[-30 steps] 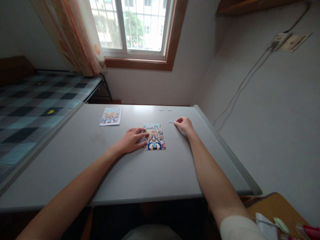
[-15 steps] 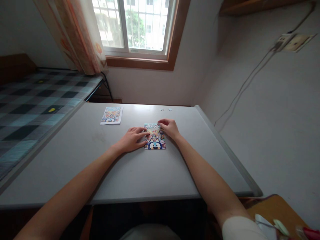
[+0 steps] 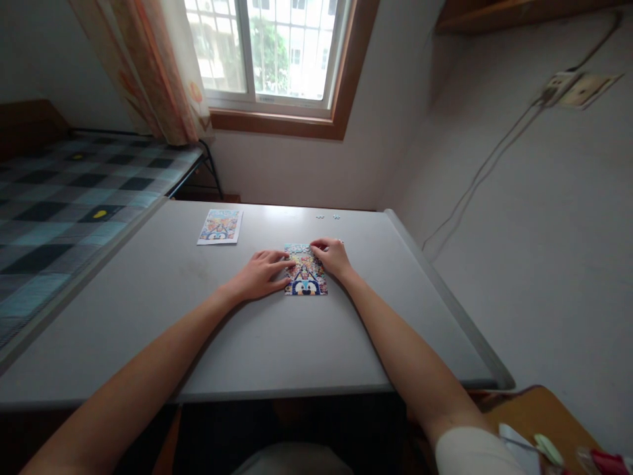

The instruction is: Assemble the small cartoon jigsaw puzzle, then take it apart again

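A small jigsaw puzzle (image 3: 305, 280) lies flat on the table, with a blue cartoon dog face at its near edge and a patchy, uneven band near its far edge. My left hand (image 3: 264, 274) rests open at the puzzle's left side, its fingertips on the edge. At the far right corner, my right hand (image 3: 332, 256) is closed in a pinch on a puzzle piece, mostly hidden by the fingers. Small loose puzzle pieces (image 3: 336, 216) lie near the table's far edge. Left of the puzzle is a printed picture sheet (image 3: 220, 227) with the same design.
The grey table (image 3: 277, 349) has raised side edges. A bed with a checked cover (image 3: 93, 178) stands at the left, below a curtain (image 3: 158, 72). On the right, a cord hangs from a wall socket (image 3: 561, 86); a wooden stool (image 3: 548, 412) holds small items.
My right hand has shifted very slightly at the puzzle's far right corner, still pinching. The left hand keeps its place; the whole view has moved a little.
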The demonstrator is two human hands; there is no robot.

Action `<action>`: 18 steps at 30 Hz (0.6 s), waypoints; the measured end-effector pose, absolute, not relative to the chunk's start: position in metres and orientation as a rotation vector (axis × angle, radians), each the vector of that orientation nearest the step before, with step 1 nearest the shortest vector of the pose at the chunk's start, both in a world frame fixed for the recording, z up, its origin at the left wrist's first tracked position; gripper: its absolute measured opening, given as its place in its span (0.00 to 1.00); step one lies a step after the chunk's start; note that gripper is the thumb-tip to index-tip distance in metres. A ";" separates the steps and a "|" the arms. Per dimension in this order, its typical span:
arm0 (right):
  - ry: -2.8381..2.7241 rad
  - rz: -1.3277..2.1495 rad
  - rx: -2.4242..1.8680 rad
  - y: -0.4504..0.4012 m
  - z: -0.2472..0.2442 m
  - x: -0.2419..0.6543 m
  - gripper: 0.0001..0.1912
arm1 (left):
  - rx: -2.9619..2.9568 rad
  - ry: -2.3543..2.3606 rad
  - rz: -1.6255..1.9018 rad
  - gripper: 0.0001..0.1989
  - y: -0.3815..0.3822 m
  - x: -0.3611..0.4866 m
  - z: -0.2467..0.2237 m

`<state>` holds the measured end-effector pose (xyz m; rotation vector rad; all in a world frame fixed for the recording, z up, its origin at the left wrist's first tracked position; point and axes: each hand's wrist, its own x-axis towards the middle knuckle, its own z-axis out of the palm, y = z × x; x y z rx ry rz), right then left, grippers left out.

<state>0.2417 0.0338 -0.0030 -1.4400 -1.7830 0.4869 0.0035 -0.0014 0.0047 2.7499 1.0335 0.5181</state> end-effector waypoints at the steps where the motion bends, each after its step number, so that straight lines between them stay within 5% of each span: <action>1: -1.795 0.448 -1.457 0.034 -0.003 0.241 0.07 | 2.748 1.033 0.519 0.22 -0.001 0.003 0.005; 18: -1.889 0.348 -1.397 0.035 -0.008 0.246 0.08 | 2.747 1.026 0.527 0.22 -0.001 0.003 0.004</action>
